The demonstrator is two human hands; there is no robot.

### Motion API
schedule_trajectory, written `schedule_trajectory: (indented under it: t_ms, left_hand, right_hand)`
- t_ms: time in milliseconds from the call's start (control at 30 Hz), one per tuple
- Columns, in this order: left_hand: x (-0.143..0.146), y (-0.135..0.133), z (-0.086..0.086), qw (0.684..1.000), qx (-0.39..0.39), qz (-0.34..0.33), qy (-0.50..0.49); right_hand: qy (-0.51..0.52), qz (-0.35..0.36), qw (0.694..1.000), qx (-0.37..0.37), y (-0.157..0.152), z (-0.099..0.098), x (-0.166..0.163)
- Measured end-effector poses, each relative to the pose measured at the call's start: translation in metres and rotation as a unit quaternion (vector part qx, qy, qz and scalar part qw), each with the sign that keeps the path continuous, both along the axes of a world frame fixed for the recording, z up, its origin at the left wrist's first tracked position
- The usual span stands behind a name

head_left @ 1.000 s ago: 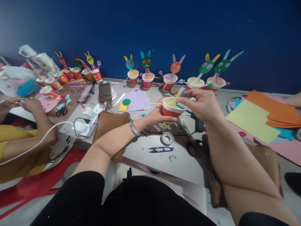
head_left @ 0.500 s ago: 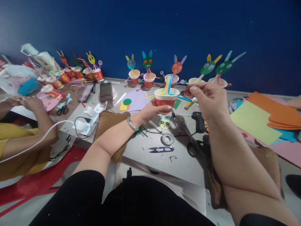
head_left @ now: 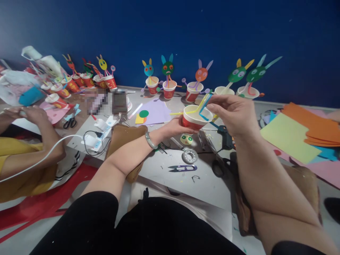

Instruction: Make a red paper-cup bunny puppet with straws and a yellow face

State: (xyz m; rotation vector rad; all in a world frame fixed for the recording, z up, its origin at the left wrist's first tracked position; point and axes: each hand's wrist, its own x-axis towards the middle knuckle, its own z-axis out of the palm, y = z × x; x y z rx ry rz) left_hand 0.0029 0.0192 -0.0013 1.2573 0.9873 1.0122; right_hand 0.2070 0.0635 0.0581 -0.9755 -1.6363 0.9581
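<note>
My left hand (head_left: 175,128) holds a red paper cup (head_left: 195,119) with a white rim above the grey table (head_left: 170,177), tilted toward me. Yellow and blue paper strips (head_left: 202,104) stick out of the cup. My right hand (head_left: 233,115) pinches the tops of those strips just right of the cup. A green bangle sits on my left wrist.
Finished cups with paper bunny heads (head_left: 168,79) line the blue wall. Snips (head_left: 183,168), a tape roll (head_left: 189,156), a black glue gun (head_left: 224,136) and scissors (head_left: 69,123) lie on the table. Coloured paper sheets (head_left: 292,136) are stacked at right. Another person's arms (head_left: 34,134) are at left.
The cup has moved right and down a little and tipped toward me. My right hand has gone from beside the cup to gripping the strips, which now lean right.
</note>
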Motion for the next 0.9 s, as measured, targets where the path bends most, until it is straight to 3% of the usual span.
schedule_trajectory:
  t_ms: [200,400,633,900]
  left_hand:
    - [0.002,-0.004,0.003,0.999,0.026,-0.025,0.023]
    - [0.006,-0.005,0.005,1.000,0.009,-0.017,0.023]
    - [0.009,-0.004,0.005,0.999,0.005,-0.011,0.032]
    - [0.009,-0.008,0.011,0.999,0.001,-0.010,0.036]
  right_hand:
    - [-0.052,0.007,0.998,0.014,-0.004,0.001,-0.002]
    - [-0.099,0.066,0.993,0.027,-0.004,-0.001,0.001]
    - [-0.168,0.064,0.983,0.037,-0.006,0.001,0.004]
    - [-0.140,0.073,0.987,0.015,-0.009,0.007,0.002]
